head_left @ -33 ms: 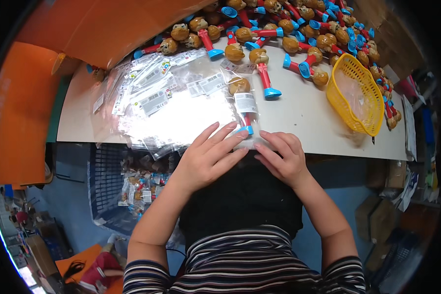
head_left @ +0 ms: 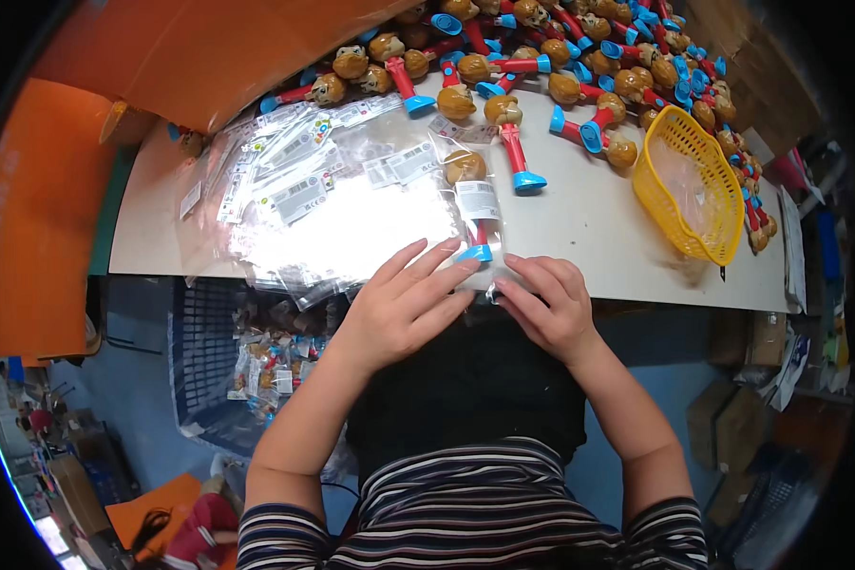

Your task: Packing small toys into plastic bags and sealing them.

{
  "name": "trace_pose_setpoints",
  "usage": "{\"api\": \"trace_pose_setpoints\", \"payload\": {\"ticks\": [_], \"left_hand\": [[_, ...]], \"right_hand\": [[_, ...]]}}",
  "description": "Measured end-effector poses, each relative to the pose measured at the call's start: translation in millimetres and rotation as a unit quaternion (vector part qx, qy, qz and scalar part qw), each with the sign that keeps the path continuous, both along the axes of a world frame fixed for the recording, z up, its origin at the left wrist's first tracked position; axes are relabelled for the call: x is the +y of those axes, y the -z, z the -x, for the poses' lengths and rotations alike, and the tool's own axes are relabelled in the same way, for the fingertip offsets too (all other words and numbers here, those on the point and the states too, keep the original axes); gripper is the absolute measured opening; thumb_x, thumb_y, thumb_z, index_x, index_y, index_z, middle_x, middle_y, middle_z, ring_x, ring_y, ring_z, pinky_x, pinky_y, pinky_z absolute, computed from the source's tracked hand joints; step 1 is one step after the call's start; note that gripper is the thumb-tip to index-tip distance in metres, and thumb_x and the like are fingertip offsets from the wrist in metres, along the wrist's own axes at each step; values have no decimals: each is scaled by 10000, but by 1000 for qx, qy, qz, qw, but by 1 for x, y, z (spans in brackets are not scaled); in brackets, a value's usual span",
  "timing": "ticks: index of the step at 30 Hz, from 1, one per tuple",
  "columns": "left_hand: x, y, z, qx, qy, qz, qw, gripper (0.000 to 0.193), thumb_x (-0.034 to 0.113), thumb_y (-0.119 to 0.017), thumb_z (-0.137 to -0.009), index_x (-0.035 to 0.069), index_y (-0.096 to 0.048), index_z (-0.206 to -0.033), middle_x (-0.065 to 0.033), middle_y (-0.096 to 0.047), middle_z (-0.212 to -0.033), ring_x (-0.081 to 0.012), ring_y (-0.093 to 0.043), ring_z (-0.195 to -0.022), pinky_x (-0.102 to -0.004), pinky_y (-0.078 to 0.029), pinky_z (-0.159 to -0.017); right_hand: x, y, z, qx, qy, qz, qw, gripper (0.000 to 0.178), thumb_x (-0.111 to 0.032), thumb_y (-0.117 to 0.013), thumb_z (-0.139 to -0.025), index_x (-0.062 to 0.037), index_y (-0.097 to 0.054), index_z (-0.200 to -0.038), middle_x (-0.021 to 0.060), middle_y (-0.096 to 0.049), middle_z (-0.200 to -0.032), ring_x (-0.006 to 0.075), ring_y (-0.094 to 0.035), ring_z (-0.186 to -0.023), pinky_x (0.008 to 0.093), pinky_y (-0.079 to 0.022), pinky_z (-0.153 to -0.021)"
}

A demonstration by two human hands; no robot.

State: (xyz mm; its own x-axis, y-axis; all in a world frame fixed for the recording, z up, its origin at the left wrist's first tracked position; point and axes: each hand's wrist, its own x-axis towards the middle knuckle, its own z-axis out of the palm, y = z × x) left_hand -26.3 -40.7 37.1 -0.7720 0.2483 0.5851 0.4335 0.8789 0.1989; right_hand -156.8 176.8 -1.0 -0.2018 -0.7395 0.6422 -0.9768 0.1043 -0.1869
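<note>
A toy candy dispenser with a brown head, red stem and blue foot lies inside a clear plastic bag, its foot toward me. A white label covers part of its middle. My left hand rests over the near left part of the bag, fingers stretched and slightly spread by the blue foot. At the near right edge, my right hand has curled fingers closed on the bag's plastic. Left of the bag, a pile of flat clear bags with printed labels glares under the light.
Many unbagged dispensers are heaped along the table's far side. A yellow basket stands at the right. Below the table's left edge, a blue crate holds bagged dispensers. Orange sheets rise at left. Another person is lower left.
The plastic at the bag's near end has shifted slightly between my hands, and my left thumb has drawn back a little. The other person at lower left has moved a bit.
</note>
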Motion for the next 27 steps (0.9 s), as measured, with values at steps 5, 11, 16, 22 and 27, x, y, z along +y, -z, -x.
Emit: {"api": "trace_pose_setpoints", "payload": {"ticks": [5,11,16,22,27], "left_hand": [[-10,10,-8,38,18,6,999,204,69,-708,-743,48,-679,-943,-104,-699,-1055,-322,-673,-1056,-431,-549,-873],[-9,29,-21,49,-5,-20,999,241,64,-733,-718,57,-677,-953,-133,-677,-1022,-315,-675,-957,-421,-560,-791],[6,23,-6,74,-11,-50,996,284,94,-723,-791,191,-690,-1056,-97,-633,-1100,-295,-646,-967,-416,-542,-840],[4,23,-4,47,22,25,998,228,109,-692,-802,118,-682,-1030,-69,-632,-1094,-265,-625,-1015,-413,-530,-868],[5,0,-7,-114,57,-170,977,389,277,-821,-726,61,-669,-1012,-97,-641,-1085,-315,-629,-1021,-427,-508,-858]], "right_hand": [[-2,-8,4,3,-55,26,998,335,-61,-703,-723,-98,-697,-1056,72,-662,-1190,244,-614,-972,363,-508,-776],[4,-20,15,25,-96,9,995,286,-78,-680,-726,-75,-694,-1011,67,-686,-1150,244,-626,-954,363,-526,-771],[8,-23,12,47,-118,-24,992,235,-80,-668,-762,-71,-689,-996,60,-694,-1164,224,-629,-990,357,-520,-820],[10,-21,13,34,-128,-56,990,198,-92,-670,-801,-75,-681,-998,58,-691,-1190,211,-630,-1038,361,-505,-874],[14,-36,7,-18,-111,-90,990,255,-151,-723,-788,-75,-675,-1026,95,-662,-1243,263,-614,-1077,405,-493,-907]]}}
